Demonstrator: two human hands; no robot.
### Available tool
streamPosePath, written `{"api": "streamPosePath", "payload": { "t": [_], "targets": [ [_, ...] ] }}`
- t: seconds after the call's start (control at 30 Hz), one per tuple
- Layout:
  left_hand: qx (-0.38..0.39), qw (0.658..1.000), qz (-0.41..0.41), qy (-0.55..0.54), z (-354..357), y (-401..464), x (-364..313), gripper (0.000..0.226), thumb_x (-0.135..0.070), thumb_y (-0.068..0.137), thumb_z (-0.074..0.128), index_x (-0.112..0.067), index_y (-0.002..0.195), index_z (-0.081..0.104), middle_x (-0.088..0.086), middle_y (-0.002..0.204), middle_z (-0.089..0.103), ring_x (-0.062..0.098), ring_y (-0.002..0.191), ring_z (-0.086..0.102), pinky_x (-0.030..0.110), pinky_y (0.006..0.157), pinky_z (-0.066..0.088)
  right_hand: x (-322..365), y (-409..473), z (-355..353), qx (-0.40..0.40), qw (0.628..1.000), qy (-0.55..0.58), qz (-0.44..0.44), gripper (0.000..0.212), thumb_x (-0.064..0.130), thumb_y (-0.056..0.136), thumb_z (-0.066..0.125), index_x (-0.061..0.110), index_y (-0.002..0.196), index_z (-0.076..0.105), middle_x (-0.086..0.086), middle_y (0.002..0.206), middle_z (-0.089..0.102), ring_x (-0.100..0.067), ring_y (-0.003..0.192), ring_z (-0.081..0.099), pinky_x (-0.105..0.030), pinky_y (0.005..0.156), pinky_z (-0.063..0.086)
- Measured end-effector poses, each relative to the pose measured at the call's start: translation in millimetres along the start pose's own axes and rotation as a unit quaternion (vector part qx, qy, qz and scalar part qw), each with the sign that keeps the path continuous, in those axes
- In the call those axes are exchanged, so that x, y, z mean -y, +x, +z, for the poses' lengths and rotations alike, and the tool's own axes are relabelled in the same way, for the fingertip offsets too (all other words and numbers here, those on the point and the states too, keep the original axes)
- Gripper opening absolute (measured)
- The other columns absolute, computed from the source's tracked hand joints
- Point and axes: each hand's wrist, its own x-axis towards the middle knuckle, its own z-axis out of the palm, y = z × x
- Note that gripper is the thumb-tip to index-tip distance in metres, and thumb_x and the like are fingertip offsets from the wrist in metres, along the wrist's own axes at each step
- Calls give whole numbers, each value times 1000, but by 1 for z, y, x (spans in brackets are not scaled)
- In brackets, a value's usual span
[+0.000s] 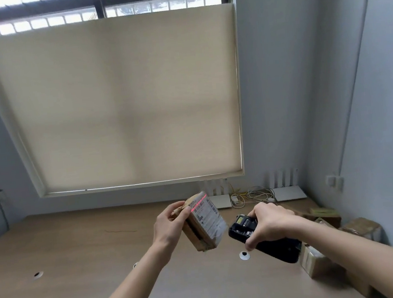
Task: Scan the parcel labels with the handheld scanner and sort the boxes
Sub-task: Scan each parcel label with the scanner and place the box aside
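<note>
My left hand [168, 225] grips a small brown cardboard parcel [204, 223], held up above the wooden table [81, 258] with its white label facing right. A red scan line lies across the top of that label. My right hand [268, 223] grips a black handheld scanner [245, 230] just right of the parcel, its head pointing left at the label. The scanner's small screen faces up. More brown parcels [359, 228] lie on the table at the right, partly hidden by my right forearm.
Two white router-like devices [289, 192] with a tangle of cables [251, 197] sit at the back of the table under the window blind. Round cable holes [244, 255] dot the tabletop. A wall stands close on the right.
</note>
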Motion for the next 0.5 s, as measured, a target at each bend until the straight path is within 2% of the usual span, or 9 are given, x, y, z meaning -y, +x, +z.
{"api": "streamPosePath", "payload": {
  "t": [0.1, 0.17, 0.5],
  "targets": [
    [-4, 1000, 0, -7, -4, -5, 0, 41, -65, 60, 74, -48, 98, 74, -10, 102, 76, 12, 104, 69, 45, 100, 55, 3, -3, 0, 4, 1000, 0, -5, 52, 61, 44, 86, 34, 86, 73, 13, 81, 72, -11, 80, 68, -21, 57, 43],
    [-7, 1000, 2, -7, -7, -7, 0, 43, -65, 60, 74, -46, 99, 75, -8, 103, 76, 13, 105, 69, 46, 100, 54, 7, -4, 2, 4, 1000, -7, -11, 50, 61, 43, 86, 35, 84, 72, 13, 81, 72, -11, 80, 67, -21, 55, 41],
    [-39, 999, 0, -16, -30, -20, 9, 40, -64, 61, 73, -48, 98, 74, -6, 104, 76, 16, 105, 69, 47, 99, 55, 24, -7, 14, 8, 999, 2, -31, 54, 56, 48, 88, 32, 94, 75, 9, 89, 74, -16, 88, 69, -25, 69, 48]
  ]
}}
